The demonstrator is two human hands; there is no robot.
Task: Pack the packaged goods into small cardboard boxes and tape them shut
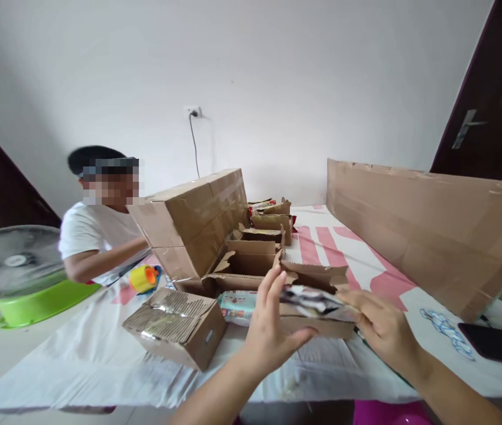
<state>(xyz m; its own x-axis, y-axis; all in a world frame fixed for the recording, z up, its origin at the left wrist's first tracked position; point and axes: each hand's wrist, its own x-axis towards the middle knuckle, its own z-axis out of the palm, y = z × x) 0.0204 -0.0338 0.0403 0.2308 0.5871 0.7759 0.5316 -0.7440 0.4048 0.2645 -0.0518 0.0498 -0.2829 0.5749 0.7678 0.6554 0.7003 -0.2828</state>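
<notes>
My right hand [386, 327] grips the right end of a blurred, shiny packet [315, 300] with dark and white markings. The packet is over a cardboard box [322, 327] at the front of the row. My left hand [271, 324] is at the packet's left end, fingers stretched upward and thumb apart; whether it touches the packet I cannot tell. Just left of that hand lies a pale green packet [237, 304], partly hidden. A closed corrugated box [175, 321] sits beside it, nearer the table's left side.
Open cardboard boxes [251, 264] run back toward the wall, several with packets. A tall carton [198, 218] stands left, a long cardboard panel [423, 230] right. Across the table sits a person [95, 236] near a yellow toy-like object [143, 278]. A dark phone [499, 345] lies right.
</notes>
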